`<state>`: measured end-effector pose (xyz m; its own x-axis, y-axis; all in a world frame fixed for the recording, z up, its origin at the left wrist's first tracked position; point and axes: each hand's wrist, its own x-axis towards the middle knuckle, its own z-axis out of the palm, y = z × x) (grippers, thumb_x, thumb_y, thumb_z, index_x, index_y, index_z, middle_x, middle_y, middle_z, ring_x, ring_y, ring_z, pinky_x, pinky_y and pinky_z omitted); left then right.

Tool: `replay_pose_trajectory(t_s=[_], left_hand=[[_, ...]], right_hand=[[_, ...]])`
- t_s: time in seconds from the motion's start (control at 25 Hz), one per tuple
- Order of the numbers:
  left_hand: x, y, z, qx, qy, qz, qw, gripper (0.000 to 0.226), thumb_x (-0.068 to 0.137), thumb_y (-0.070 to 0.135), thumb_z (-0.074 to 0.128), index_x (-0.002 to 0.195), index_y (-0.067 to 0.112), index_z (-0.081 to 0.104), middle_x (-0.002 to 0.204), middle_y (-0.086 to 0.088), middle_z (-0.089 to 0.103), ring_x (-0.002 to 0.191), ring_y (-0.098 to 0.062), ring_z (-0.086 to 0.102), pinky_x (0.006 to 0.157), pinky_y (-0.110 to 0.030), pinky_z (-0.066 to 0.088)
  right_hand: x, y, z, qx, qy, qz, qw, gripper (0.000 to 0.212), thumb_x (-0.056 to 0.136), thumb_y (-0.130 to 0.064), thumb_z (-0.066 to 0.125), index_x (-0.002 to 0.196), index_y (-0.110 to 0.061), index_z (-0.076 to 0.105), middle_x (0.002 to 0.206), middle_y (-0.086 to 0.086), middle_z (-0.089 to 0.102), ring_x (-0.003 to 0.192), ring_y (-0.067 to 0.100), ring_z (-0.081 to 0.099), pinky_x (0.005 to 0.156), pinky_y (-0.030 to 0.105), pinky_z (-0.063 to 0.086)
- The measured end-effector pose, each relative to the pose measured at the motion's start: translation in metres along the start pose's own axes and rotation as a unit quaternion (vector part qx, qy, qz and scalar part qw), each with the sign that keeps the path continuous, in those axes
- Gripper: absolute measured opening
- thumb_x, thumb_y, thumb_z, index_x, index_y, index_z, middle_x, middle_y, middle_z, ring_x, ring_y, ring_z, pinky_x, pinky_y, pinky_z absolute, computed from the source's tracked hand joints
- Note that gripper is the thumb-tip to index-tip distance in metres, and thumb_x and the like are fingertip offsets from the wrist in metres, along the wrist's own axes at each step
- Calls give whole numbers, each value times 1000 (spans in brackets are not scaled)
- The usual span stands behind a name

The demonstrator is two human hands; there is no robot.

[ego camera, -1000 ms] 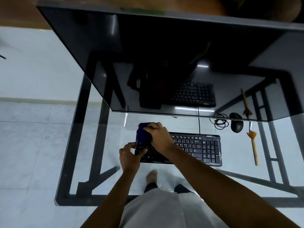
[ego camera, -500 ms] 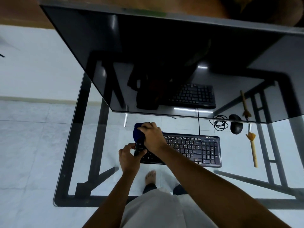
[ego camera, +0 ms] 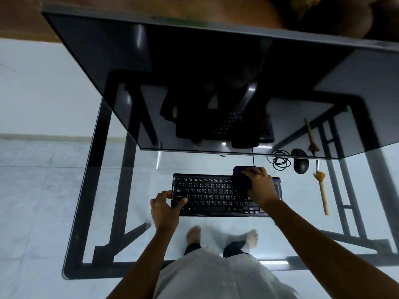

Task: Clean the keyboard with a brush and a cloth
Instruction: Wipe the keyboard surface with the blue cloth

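Note:
A black keyboard (ego camera: 211, 195) lies on the glass table (ego camera: 140, 165) in front of me. My right hand (ego camera: 260, 185) grips a dark blue cloth (ego camera: 240, 180) and presses it on the keyboard's right part, near the number pad. My left hand (ego camera: 165, 207) grips the keyboard's left front corner, thumb lying on the keys. A brush (ego camera: 321, 188) with a pale wooden handle and orange bristles lies on the glass to the right, apart from both hands.
A large dark monitor (ego camera: 194, 83) stands just behind the keyboard, reflecting it. A black mouse (ego camera: 300, 164) and its coiled cable (ego camera: 280, 161) lie at the back right. The table's black frame (ego camera: 103, 169) and my bare feet (ego camera: 193, 234) show through the glass.
My right hand has swept the cloth from the keyboard's left end across to its right end. My left hand stays on the left front corner. The view has shifted left.

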<state>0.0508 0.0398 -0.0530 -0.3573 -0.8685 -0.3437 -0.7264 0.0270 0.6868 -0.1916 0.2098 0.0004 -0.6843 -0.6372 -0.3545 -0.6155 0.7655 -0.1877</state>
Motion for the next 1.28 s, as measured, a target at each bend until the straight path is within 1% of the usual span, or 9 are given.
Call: replay_pose_trajectory(t_s=[0.24, 0.36, 0.52, 0.68, 0.8, 0.88, 1.0, 1.16, 1.28], left_hand=[[-2, 4, -4, 11, -9, 12, 1000, 47, 68, 39, 82, 104, 15, 63, 105, 0, 67, 95, -9, 43, 72, -30, 45], [-4, 2, -10, 7, -4, -2, 1000, 44, 70, 36, 81, 103, 13, 63, 104, -3, 66, 95, -10, 45, 75, -31, 47], [-5, -11, -23, 17, -3, -10, 1000, 41, 72, 35, 80, 101, 12, 62, 104, -4, 65, 101, -20, 53, 79, -36, 47], [-2, -6, -32, 151, -8, -27, 988, 52, 71, 39, 79, 110, 12, 58, 112, -8, 61, 110, -30, 52, 90, -49, 46], [-5, 23, -15, 224, -2, 150, 963, 71, 75, 38, 75, 134, 13, 44, 133, -10, 51, 126, -30, 43, 101, -48, 40], [-6, 41, 9, 265, -60, 263, 926, 81, 79, 48, 68, 146, 18, 33, 149, -6, 39, 141, -31, 29, 113, -50, 27], [-8, 52, 37, 326, -152, 295, 885, 85, 83, 53, 60, 151, 22, 19, 160, -1, 19, 149, -28, 8, 118, -50, 7], [-9, 48, 45, 337, -161, 282, 884, 88, 81, 49, 66, 151, 21, 21, 159, -1, 22, 148, -27, 11, 118, -50, 10], [-7, 47, 43, 328, -166, 282, 886, 88, 80, 49, 67, 151, 21, 22, 159, 0, 23, 149, -26, 11, 118, -48, 9]], right_hand=[[9, -138, 24, 33, -29, -133, 990, 62, 76, -10, 66, 135, -23, 51, 139, 1, 48, 126, 26, 38, 102, 46, 40], [10, -166, 31, 45, -32, -151, 987, 65, 76, -7, 64, 137, -21, 47, 141, 2, 45, 130, 27, 35, 104, 45, 38], [3, -114, 21, 28, -24, -115, 993, 64, 77, -9, 65, 137, -23, 47, 140, 1, 46, 129, 26, 36, 104, 45, 39], [-21, -17, 7, 36, -7, 0, 999, 63, 76, -3, 64, 134, -23, 50, 138, 2, 49, 129, 27, 37, 102, 46, 38], [-33, 38, -1, 48, 24, 80, 995, 67, 72, 4, 63, 133, -22, 52, 137, 6, 50, 125, 31, 40, 98, 50, 41], [-30, 43, -2, 49, 38, 99, 993, 65, 73, 5, 62, 133, -20, 53, 136, 8, 52, 125, 33, 39, 97, 49, 41], [-28, 9, 5, 47, 36, 61, 996, 61, 76, -2, 60, 134, -20, 52, 135, 6, 51, 124, 32, 37, 100, 47, 39], [-29, -39, 18, 54, 25, -17, 998, 63, 79, -5, 59, 139, -18, 46, 140, 5, 45, 126, 31, 35, 106, 45, 35], [-35, -26, 16, 28, 26, -62, 997, 63, 80, -4, 58, 140, -19, 45, 140, 4, 45, 126, 30, 37, 105, 43, 37]])
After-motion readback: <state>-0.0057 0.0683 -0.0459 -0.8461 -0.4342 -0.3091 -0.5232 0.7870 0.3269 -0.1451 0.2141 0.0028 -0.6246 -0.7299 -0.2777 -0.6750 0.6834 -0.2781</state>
